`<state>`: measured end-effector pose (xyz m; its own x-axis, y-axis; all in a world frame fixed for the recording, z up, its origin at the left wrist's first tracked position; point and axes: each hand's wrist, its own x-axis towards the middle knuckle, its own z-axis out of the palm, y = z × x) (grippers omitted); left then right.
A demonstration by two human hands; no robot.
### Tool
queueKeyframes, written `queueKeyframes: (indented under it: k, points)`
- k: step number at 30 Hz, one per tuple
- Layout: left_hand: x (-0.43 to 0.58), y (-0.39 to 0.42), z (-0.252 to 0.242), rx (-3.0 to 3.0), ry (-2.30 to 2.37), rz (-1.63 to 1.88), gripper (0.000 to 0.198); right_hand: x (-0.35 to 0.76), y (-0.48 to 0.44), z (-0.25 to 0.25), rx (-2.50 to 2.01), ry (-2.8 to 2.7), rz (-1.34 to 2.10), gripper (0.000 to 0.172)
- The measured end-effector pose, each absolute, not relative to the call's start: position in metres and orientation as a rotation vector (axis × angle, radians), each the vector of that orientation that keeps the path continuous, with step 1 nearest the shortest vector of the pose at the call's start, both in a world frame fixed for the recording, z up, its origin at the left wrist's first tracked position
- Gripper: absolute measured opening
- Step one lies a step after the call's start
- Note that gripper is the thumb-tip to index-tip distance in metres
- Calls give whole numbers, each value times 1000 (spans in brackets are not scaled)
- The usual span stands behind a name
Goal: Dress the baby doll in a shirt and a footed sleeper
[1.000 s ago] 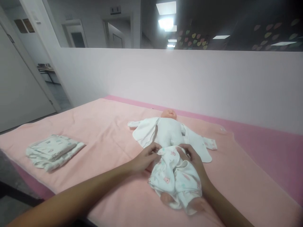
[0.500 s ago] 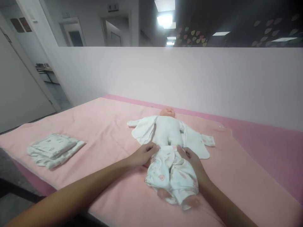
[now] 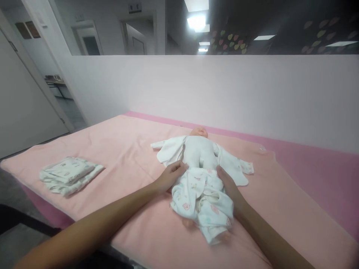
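Observation:
A baby doll [image 3: 199, 149] lies on its back, head toward the wall, its white torso bare of the open white shirt [image 3: 172, 148] spread under it. Printed baby pants [image 3: 200, 201] are bunched around the doll's legs, waistband at the thighs, with a bit of foot showing below. At the waistband's left side, my left hand [image 3: 172, 175] is closed, pinching the fabric. My right hand [image 3: 228, 183] grips the right side of the waistband; most of its fingers are hidden behind the cloth.
A folded stack of printed baby clothes [image 3: 68, 175] sits to the left on the pink blanket [image 3: 120, 157]. Behind the bed stands a white wall [image 3: 224, 89] with a dark window above. A door [image 3: 25, 93] is at the far left.
Both hands have drawn the pants' waistband slightly up the doll's legs, toward its torso. The pant legs have shifted up too, and less of the feet shows.

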<state>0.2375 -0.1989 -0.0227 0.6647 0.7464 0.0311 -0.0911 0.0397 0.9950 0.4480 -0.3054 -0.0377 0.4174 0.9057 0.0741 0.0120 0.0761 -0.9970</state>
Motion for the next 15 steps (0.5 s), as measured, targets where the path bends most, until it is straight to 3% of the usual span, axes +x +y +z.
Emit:
queueKeyframes:
  k: [3, 7, 15]
  points:
    - [231, -194, -20, 1546, 557, 767, 34, 459, -305, -35, -1292, -1016, 926, 52]
    - [230, -190, -17, 1646, 619, 821, 24, 467, -306, -27, -1380, -1263, 756, 48]
    - [253, -174, -18, 1537, 756, 918, 27, 467, -284, -28, -1505, -992, 541, 53]
